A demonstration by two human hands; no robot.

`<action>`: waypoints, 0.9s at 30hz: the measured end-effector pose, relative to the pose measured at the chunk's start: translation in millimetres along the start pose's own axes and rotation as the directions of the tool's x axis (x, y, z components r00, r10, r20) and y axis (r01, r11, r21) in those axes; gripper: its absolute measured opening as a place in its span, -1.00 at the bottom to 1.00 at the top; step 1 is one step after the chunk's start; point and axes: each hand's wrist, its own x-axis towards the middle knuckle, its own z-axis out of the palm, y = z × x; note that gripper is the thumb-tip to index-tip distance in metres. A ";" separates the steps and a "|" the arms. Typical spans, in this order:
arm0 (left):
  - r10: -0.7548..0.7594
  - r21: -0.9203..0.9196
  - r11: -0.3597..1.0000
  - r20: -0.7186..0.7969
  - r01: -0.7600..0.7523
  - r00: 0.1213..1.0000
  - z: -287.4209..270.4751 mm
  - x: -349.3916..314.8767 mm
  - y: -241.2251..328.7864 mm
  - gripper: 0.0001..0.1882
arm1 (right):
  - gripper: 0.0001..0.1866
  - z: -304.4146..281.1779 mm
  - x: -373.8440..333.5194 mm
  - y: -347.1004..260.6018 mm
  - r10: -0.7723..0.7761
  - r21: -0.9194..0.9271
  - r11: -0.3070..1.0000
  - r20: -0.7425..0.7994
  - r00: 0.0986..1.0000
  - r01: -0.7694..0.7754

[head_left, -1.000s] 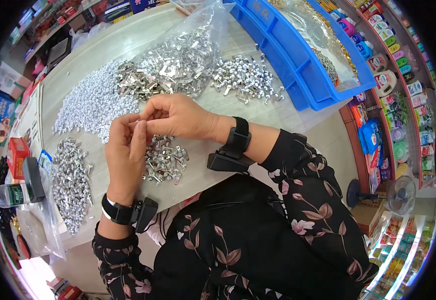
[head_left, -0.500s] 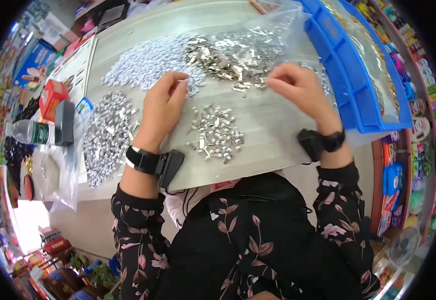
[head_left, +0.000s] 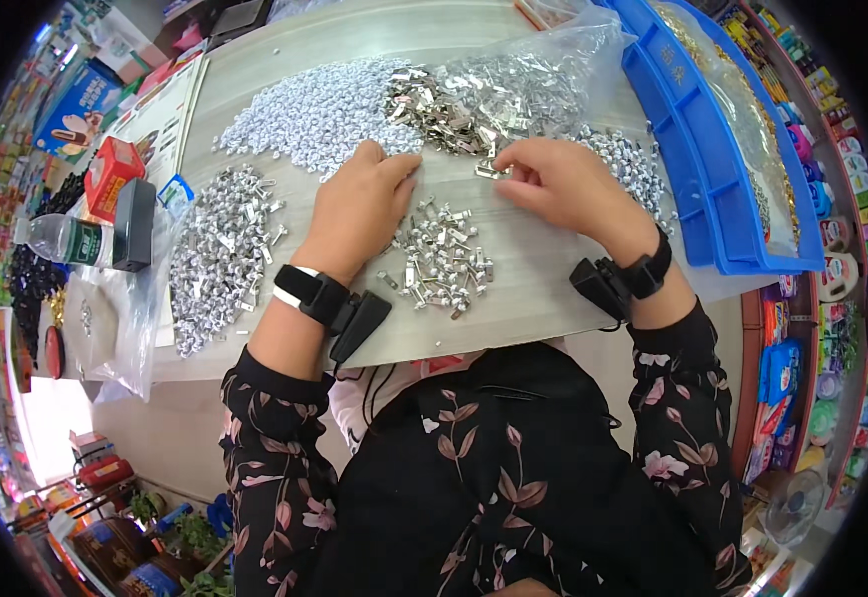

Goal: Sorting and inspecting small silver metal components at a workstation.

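My left hand [head_left: 362, 206] is closed over the table beside the heap of small white beads [head_left: 299, 114]. Its thumb and forefinger are pinched together, and whatever lies between them is too small to make out. My right hand [head_left: 573, 189] reaches the near edge of the loose silvery metal clips [head_left: 434, 114], its bent fingertips at the end of one small metal clip [head_left: 486, 171]. Between and below the hands lies a small pile of clips with white beads on them [head_left: 444, 259]. A larger pile of similar pieces [head_left: 220, 259] spreads left of my left forearm.
A clear plastic bag [head_left: 553, 70] of clips lies at the back. Blue trays [head_left: 687, 149] line the right side, with more beads [head_left: 628, 164] beside them. At left stand a water bottle [head_left: 66, 239], a dark box [head_left: 133, 224] and a red box [head_left: 113, 179]. Shop shelves surround the table.
My right hand has moved left and slightly down to the clips' near edge. My left hand has shifted right and a little nearer to me, its fingers now turned inward. The head view has shifted slightly.
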 end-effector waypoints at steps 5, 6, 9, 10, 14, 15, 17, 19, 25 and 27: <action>-0.011 -0.029 1.000 0.014 0.012 1.000 -7.8 7.4 -7.5 -0.84 | -0.84 7.9 21.0 -2.5 -0.046 -0.139 0.989 -0.005 0.999 0.045; -0.026 -0.019 0.999 0.007 0.027 1.000 -8.5 5.3 -9.7 -0.84 | -0.85 12.1 25.3 -3.8 -0.095 -0.158 0.983 -0.021 0.995 0.090; -0.076 -0.039 0.996 0.026 0.077 0.997 -18.4 -2.6 -10.2 -0.86 | -0.86 18.0 36.7 -12.3 -0.151 -0.141 0.978 0.045 0.987 0.156; -0.104 -0.036 0.994 0.033 0.105 0.994 -21.6 -6.5 -10.6 -0.86 | -0.86 20.9 37.6 -13.0 -0.141 -0.159 0.976 0.054 0.989 0.148; 0.043 -0.009 0.999 -0.043 -0.043 0.998 14.1 -4.3 -18.9 -0.87 | -0.84 24.6 29.2 -6.1 -0.204 -0.160 0.967 -0.005 0.979 0.201; 0.061 0.045 0.997 -0.024 -0.060 0.998 21.0 -1.6 -19.1 -0.90 | -0.88 28.3 29.4 8.0 -0.187 -0.157 0.970 0.010 0.982 0.186; 0.023 -0.070 0.997 -0.128 -0.032 0.992 12.6 -9.7 -12.8 -0.93 | -0.94 32.9 26.5 -16.2 -0.208 0.001 0.978 -0.108 0.972 0.209; 0.011 -0.077 0.997 -0.165 -0.024 0.986 6.8 -11.8 -10.0 -0.94 | -0.95 34.8 29.5 -20.9 -0.235 0.038 0.970 -0.120 0.964 0.242; -0.006 -0.067 0.998 -0.149 -0.005 0.989 2.1 -4.8 -12.0 -0.91 | -0.94 33.4 39.2 3.6 -0.046 0.288 0.955 -0.090 0.995 0.070; -0.011 -0.064 0.998 -0.132 0.003 0.991 1.5 -3.5 -14.0 -0.90 | -0.92 35.4 41.8 5.9 -0.041 0.403 0.911 -0.113 0.993 0.083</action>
